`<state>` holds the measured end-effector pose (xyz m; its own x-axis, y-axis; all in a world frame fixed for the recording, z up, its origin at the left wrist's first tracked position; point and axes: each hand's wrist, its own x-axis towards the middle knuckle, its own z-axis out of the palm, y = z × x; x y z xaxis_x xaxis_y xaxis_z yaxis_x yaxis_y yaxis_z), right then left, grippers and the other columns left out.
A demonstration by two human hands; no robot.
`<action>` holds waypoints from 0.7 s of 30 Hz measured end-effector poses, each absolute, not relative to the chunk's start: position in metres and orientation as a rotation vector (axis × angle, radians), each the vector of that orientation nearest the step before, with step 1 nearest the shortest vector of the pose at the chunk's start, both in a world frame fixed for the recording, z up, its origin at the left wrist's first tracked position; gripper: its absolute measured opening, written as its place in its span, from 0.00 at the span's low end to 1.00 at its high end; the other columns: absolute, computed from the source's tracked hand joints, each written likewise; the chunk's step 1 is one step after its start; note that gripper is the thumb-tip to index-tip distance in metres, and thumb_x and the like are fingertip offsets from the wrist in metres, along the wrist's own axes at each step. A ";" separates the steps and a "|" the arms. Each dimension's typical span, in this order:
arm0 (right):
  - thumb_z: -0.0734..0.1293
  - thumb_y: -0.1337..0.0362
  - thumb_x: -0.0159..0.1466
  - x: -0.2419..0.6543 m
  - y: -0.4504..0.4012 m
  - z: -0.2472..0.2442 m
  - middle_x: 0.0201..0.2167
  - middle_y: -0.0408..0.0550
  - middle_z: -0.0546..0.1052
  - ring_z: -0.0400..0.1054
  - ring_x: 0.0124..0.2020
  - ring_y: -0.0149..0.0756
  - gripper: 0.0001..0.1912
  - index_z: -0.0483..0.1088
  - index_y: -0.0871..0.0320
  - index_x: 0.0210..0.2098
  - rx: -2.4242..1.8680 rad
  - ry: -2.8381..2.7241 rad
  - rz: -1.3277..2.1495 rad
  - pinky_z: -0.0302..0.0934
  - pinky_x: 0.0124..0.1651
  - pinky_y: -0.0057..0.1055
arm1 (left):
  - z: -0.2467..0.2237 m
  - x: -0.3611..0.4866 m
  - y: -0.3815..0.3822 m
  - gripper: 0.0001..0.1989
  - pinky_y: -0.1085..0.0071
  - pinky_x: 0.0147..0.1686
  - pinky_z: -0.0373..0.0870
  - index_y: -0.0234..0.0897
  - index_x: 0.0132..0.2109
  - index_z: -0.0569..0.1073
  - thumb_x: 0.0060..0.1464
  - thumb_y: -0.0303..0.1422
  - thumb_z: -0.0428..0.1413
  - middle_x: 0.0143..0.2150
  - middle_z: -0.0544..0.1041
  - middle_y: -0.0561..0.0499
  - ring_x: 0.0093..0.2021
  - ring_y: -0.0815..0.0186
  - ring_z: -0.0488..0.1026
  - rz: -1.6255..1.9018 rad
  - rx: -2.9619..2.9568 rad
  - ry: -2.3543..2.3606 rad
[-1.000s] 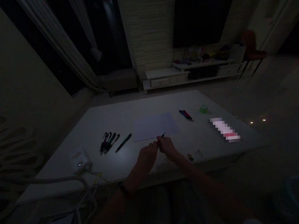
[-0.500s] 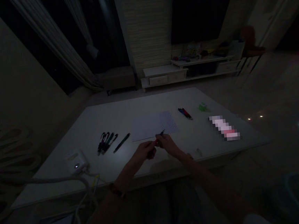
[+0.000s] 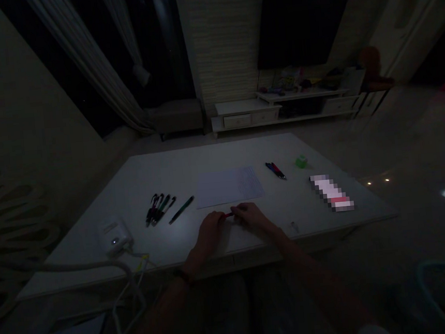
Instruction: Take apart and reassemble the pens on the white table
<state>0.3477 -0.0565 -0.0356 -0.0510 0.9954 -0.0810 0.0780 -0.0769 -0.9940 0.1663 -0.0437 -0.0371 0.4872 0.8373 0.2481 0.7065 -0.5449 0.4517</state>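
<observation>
**Table** (image 3: 191,164): white, rectangular, viewed from its near long edge in a dim room.

**Beyond the far edge:** a wall-mounted television (image 3: 302,27), screen dark, above a low white cabinet (image 3: 245,118) with drawers and small items too dark to identify. Far left, a pale curtain (image 3: 88,59) hangs beside a low upholstered stool (image 3: 177,116).

**On the table:** a sheet of paper (image 3: 228,187), lined with small text on its right part, lies mid-table toward the far edge. Left of it are a cluster of pens (image 3: 159,209) and, just beside them, a single green pen (image 3: 181,210). To its right are a pair of pens (image 3: 275,171), a small green object (image 3: 301,162) and a pixelated oblong item (image 3: 332,193), blurred beyond identifying. A white plug-in unit (image 3: 114,238) sits near the front left corner, its white cable (image 3: 79,265) running over the near edge. A tiny pale item (image 3: 293,227) lies near the front edge.

**Hands:** the left hand (image 3: 212,234) and right hand (image 3: 250,215) sit over the table near its front edge, just short of the paper. Their fingers (image 3: 237,210) close from both sides on a red pen (image 3: 227,215), held level between them and partly hidden. A dark band (image 3: 183,277) circles the left wrist.
</observation>
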 end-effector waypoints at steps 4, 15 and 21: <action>0.70 0.55 0.50 0.349 -0.055 -0.039 0.18 0.42 0.72 0.61 0.16 0.25 0.14 0.70 0.61 0.27 -1.266 -1.320 1.238 0.53 0.18 0.20 | -0.044 0.165 -0.046 0.11 0.68 0.42 0.64 0.35 0.43 0.70 0.59 0.28 0.44 0.38 0.72 0.48 0.40 0.65 0.66 0.639 2.536 1.314; 0.67 0.52 0.53 0.350 -0.055 -0.039 0.17 0.43 0.71 0.59 0.15 0.25 0.17 0.71 0.62 0.26 -1.305 -1.345 1.262 0.51 0.17 0.21 | -0.041 0.167 -0.051 0.10 0.67 0.42 0.63 0.35 0.42 0.69 0.59 0.27 0.44 0.39 0.71 0.47 0.40 0.64 0.66 0.607 2.624 1.345; 0.68 0.54 0.51 0.353 -0.053 -0.040 0.21 0.45 0.74 0.63 0.18 0.27 0.16 0.72 0.62 0.29 -1.253 -1.382 1.223 0.53 0.19 0.22 | -0.042 0.168 -0.051 0.09 0.66 0.43 0.63 0.36 0.42 0.69 0.59 0.26 0.45 0.39 0.72 0.47 0.40 0.64 0.67 0.609 2.667 1.369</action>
